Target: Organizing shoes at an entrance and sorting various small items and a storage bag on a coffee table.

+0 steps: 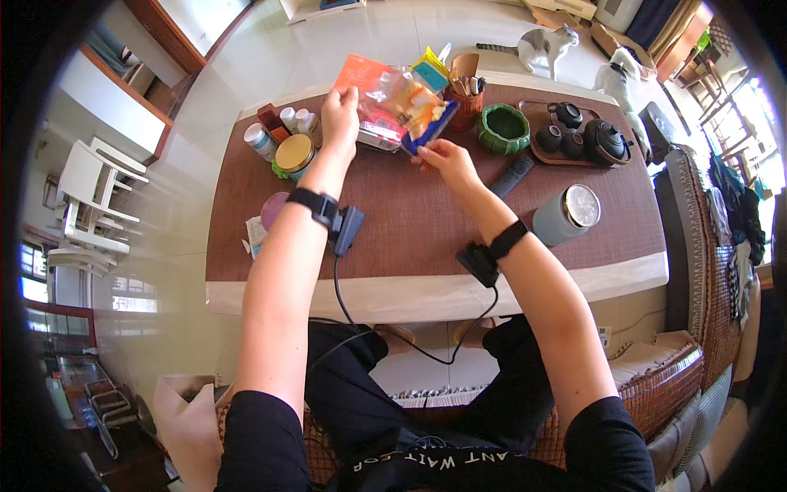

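A clear plastic food packet (418,114) with orange contents and a blue edge is raised over the far side of the table. My right hand (446,161) pinches its lower blue corner. At its upper left, my left hand (342,117) is closed at the transparent end, with the fingers partly hidden. Behind the packet are an orange box (356,72) and a yellow and teal packet (430,75). A jar with a gold lid (294,153) and several white-capped bottles (259,140) stand left of my left hand. A black remote control (511,176) lies right of my right hand.
A green ceramic bowl (504,129), a wooden tray (535,154) with a black teapot (605,140) and cups, and a glass jar (567,214) occupy the table's right side. A woven holder (465,107) contains utensils. Cables hang between my wrists. Two cats (547,49) are beyond the table.
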`<state>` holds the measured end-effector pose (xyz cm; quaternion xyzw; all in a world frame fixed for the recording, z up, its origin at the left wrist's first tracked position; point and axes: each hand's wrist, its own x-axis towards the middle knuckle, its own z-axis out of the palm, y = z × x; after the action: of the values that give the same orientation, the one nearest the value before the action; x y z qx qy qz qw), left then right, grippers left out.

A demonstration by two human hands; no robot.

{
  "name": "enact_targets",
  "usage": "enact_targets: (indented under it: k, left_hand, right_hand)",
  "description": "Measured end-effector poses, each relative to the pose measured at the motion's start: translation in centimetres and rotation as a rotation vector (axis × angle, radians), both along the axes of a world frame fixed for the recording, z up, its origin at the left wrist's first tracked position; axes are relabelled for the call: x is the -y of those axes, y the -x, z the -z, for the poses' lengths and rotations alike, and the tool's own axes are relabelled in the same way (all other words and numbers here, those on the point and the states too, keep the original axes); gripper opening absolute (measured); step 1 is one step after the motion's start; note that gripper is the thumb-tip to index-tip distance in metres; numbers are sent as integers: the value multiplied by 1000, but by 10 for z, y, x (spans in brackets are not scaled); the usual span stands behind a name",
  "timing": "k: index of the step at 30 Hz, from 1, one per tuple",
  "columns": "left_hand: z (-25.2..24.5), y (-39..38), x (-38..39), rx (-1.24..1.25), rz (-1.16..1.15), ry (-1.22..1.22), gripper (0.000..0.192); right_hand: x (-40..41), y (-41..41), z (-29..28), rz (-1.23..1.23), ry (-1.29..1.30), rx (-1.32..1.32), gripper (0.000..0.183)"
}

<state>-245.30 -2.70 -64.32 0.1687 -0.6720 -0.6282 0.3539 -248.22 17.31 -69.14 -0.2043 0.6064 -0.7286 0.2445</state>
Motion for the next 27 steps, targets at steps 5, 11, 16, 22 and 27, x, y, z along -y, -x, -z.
enact_targets:
  k: [5,11,16,22,27]
  left_hand:
    - [-7,26,28,60,-33,79,20]
    - [-3,6,-7,30,-408,1253,31]
    - [5,6,-20,375,-177,1341,35]
    - [7,-70,-75,64,-86,1002,28]
    - [76,-145,-144,260,5,829,35]
  right_hand:
    - [27,13,-15,-27,-92,145,18]
    - [29,0,-6,203,-276,-242,46]
    - [22,-11,-2,100,-407,-361,45]
    - [-55,-81,19,298,-492,-776,42]
    - [-96,-47,43,700,-884,-970,47]
